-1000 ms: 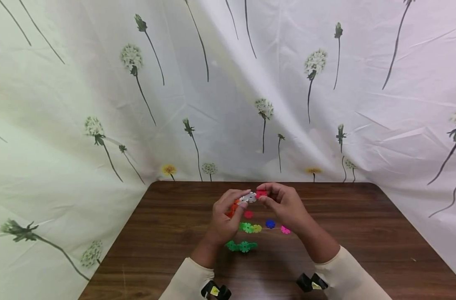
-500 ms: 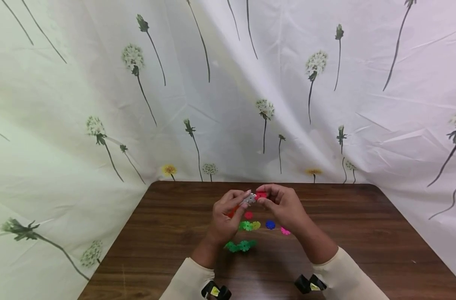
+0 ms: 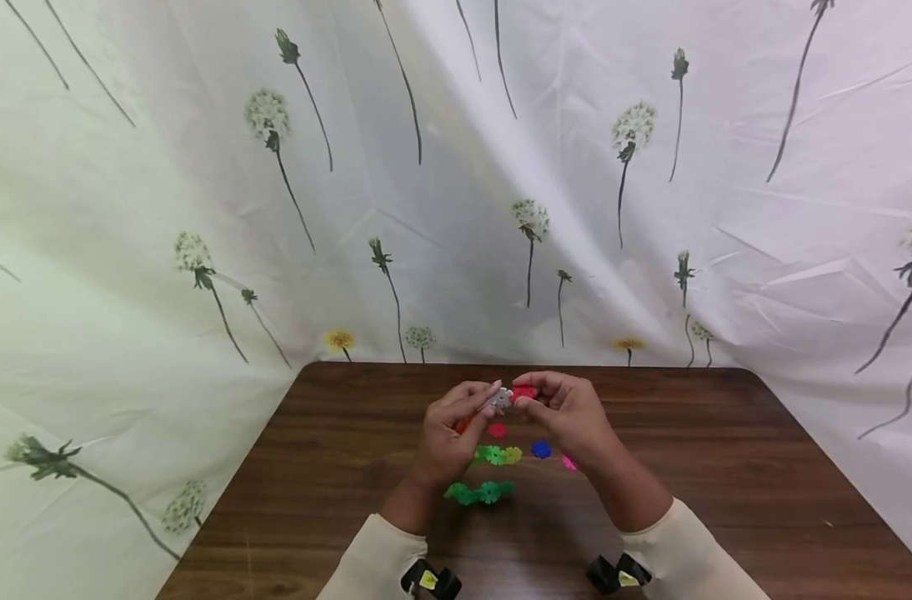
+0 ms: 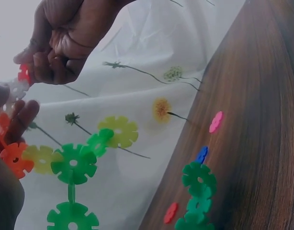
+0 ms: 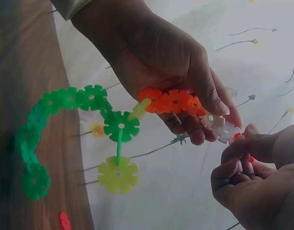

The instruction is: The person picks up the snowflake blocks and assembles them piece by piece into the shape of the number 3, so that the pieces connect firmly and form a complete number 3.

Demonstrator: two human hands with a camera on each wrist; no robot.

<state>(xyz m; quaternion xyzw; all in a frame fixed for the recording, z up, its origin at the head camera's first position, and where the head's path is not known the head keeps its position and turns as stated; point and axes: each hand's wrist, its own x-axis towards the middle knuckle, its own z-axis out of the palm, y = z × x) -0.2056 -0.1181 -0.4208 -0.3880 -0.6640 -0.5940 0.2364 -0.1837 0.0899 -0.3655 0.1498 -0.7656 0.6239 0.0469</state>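
My left hand [image 3: 450, 429] grips a chain of slotted plastic flower discs. White discs [image 5: 225, 130] stick out past its thumb, and orange discs [image 5: 175, 100] lie across the palm. From there the chain runs through yellow to green discs [image 5: 122, 125], with a branch ending in a yellow disc [image 5: 119, 175] and a long curved green tail [image 5: 29, 139]. Between thumb and fingers, my right hand [image 3: 573, 417] pinches a red disc [image 3: 523, 392] right at the edge of the end white disc. Fingers cover much of the red disc.
On the brown wooden table [image 3: 336, 467] lie loose flower discs: a red one [image 3: 497, 430], a blue one [image 3: 541, 450] and a pink one [image 3: 569, 462]. Behind the table hangs a white cloth [image 3: 456, 250] printed with dandelions.
The white discs in the left hand have tilted, and the fingers cover more of them and the orange ones. The right hand has sunk slightly, keeping the red disc at the white one.
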